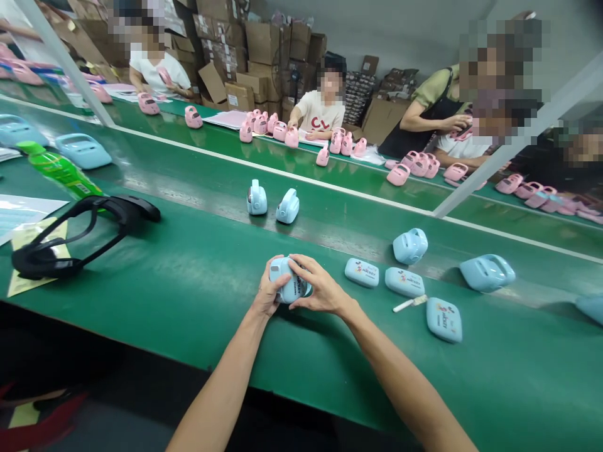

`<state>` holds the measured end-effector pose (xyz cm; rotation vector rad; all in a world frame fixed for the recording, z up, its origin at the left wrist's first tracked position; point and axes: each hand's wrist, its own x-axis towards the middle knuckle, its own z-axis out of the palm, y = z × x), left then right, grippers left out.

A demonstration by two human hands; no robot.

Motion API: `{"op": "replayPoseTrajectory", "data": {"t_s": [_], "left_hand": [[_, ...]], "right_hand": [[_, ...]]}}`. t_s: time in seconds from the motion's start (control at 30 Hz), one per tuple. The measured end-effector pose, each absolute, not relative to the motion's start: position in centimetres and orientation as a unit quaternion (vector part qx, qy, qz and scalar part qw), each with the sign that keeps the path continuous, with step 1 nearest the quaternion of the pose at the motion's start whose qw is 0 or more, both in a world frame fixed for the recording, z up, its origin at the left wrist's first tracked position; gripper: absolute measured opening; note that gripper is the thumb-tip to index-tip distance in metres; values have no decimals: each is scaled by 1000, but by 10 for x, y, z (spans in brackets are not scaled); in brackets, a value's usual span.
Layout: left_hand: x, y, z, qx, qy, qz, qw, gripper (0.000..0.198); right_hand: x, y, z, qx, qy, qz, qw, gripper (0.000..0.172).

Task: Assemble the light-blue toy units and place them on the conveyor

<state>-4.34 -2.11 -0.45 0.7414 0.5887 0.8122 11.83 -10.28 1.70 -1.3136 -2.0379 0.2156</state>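
Between my two hands is a light blue rounded plastic case (287,290) with dark printed lettering, held just over the green table near its front edge. My left hand (268,292) wraps its left side, thumb across the front. On the other side, my right hand (320,285) grips the case with fingers over the top and thumb underneath, hiding part of the print. To the right lie three light blue printed covers (362,272) with cartoon pictures. A small white stick-like tool (409,304) with a pale tip rests among them.
Light blue handled cases (257,198) stand on the shiny belt (330,242) beyond my hands. At left are a black headset-like frame (85,232) and a green bottle (59,169). Several people sit across, near pink cases (279,130). Slanted posts (499,157) rise from the table.
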Motion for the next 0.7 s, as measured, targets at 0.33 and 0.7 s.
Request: {"op": "replayPoseTrajectory", "data": {"t_s": [0.33, 0.7], "left_hand": [[-42, -23, -4, 363, 270, 401, 797, 85], [-40, -27, -3, 316, 278, 402, 813, 69]], "right_hand": [[121, -107, 44, -529, -796, 66, 287, 108], [116, -101, 34, -520, -771, 132, 343, 114]]}}
